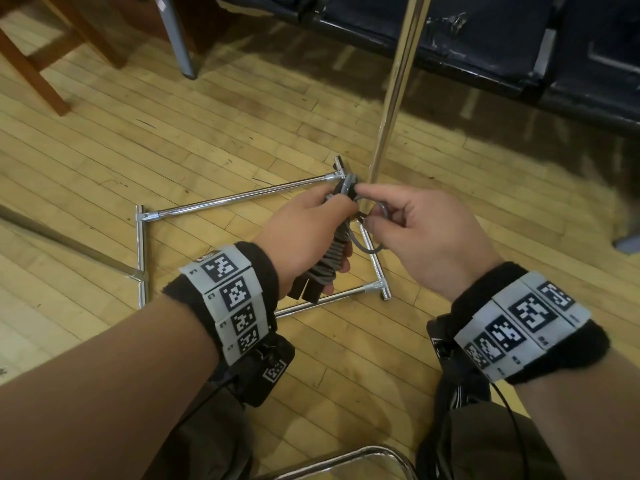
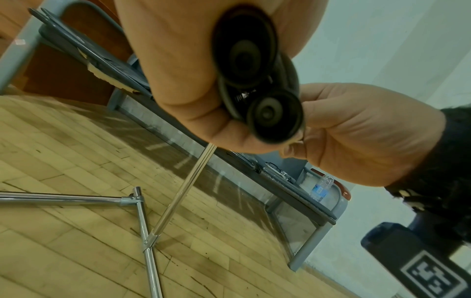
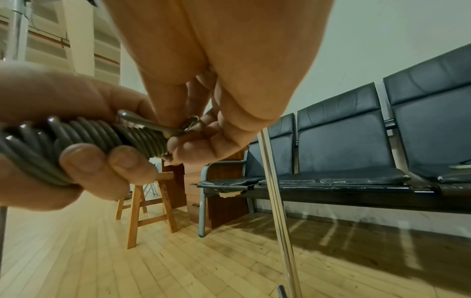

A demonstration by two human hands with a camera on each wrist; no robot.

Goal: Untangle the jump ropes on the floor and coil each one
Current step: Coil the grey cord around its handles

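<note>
Left hand: I see my left hand [image 1: 304,233] wrapped tight around the jump rope [image 1: 327,261], grey cord wound over its two black handles [image 2: 276,116].
Right hand: my right hand [image 1: 419,237] pinches the loose cord end [image 3: 153,124] at the bundle's top.
Rope position: held in the air between both hands, above the chrome frame [image 1: 239,197] lying on the wooden floor [image 1: 104,150].
Behind: dark bench seats [image 3: 356,141] along the wall.
</note>
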